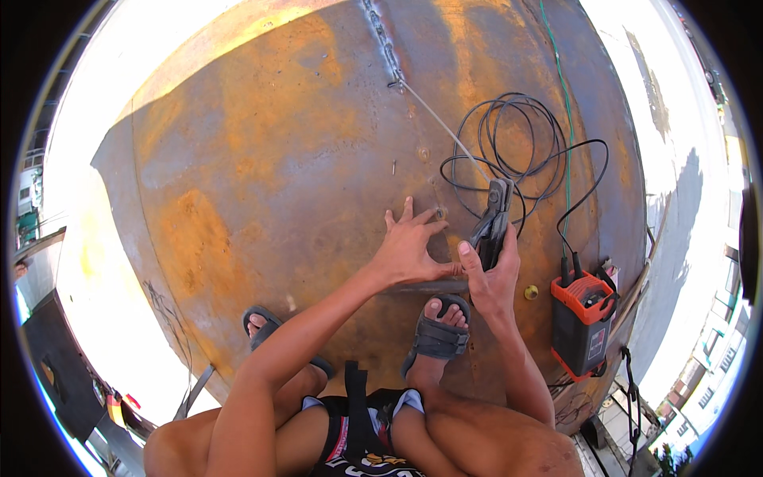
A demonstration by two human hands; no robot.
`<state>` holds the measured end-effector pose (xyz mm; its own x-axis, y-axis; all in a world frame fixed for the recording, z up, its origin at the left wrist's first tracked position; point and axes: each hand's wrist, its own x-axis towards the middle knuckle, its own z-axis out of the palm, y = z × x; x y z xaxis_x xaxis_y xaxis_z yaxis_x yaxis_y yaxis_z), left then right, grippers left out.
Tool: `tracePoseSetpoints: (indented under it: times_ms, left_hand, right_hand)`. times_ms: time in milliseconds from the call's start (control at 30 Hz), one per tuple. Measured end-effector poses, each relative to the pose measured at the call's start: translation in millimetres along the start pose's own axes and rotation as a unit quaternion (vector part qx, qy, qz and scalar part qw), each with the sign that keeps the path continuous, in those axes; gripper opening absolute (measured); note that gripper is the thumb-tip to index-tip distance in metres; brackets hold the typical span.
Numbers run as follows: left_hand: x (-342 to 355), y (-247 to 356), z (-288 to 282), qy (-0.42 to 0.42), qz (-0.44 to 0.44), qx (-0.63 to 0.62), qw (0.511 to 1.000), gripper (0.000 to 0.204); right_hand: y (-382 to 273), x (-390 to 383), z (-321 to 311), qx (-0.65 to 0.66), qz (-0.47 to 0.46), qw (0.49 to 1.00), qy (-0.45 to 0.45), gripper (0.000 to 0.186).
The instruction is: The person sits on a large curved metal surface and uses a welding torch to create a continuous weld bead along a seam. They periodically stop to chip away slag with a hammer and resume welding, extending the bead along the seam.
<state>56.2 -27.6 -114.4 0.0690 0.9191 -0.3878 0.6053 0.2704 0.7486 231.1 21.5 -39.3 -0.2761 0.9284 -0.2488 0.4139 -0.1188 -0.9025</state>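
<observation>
A: Starting at your left, your left sandal (269,326) is planted on the rusty metal surface (262,183). Further up and to the right, a pale weld bead (380,36) runs down from the upper edge.

B: Then comes your left hand (405,242), palm down and spread wide, grasping nothing. I can't tell how much of it presses on the metal. A dark bar (421,287) lies just below its thumb.

A: And beside that?

B: A thin electrode rod (445,129) slants from the lower end of the bead to the electrode holder (499,207), which grips it. I can't tell whether its tip touches the bead. Your right hand (493,282) is closed around the holder's handle, thumb along the near side, above your right sandal (439,338).

A: To the right, you have loops of black cable (509,95) on the metal, then a small yellowish round object (531,292).

B: Last, your orange-and-black box-shaped machine (584,318) stands at the right, black plugs (565,273) seated in its top. A green line (561,75) runs down toward it.
</observation>
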Motion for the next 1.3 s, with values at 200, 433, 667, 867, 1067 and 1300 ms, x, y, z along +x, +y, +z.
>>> tracePoseSetpoints:
  times_ms: [200,433,667,867,1067,1300]
  left_hand:
    - [-0.2,1.1,-1.9,0.002,0.0,-0.011,1.0,0.105]
    - [-0.1,1.1,-3.2,-0.001,-0.004,-0.01,1.0,0.105]
    - [-0.6,0.0,-2.4,0.003,-0.002,-0.015,1.0,0.103]
    - [-0.4,0.6,-1.8,0.005,0.0,-0.013,1.0,0.102]
    - [-0.6,1.3,-2.8,0.006,0.0,-0.018,1.0,0.102]
    - [-0.9,1.6,-3.0,0.006,0.004,-0.008,1.0,0.098]
  right_hand:
    - [2.2,1.7,1.5,-0.009,-0.007,1.0,0.008,0.065]
    - [0.2,2.7,1.0,-0.012,0.014,1.0,-0.009,0.061]
    - [2.5,2.3,0.7,-0.017,0.008,1.0,-0.009,0.061]
    - [2.3,2.5,1.7,-0.015,-0.001,1.0,-0.004,0.061]
    - [2.1,2.2,1.2,-0.016,0.005,1.0,-0.008,0.063]
    - [1.6,-0.3,1.5,-0.024,-0.001,1.0,-0.004,0.067]
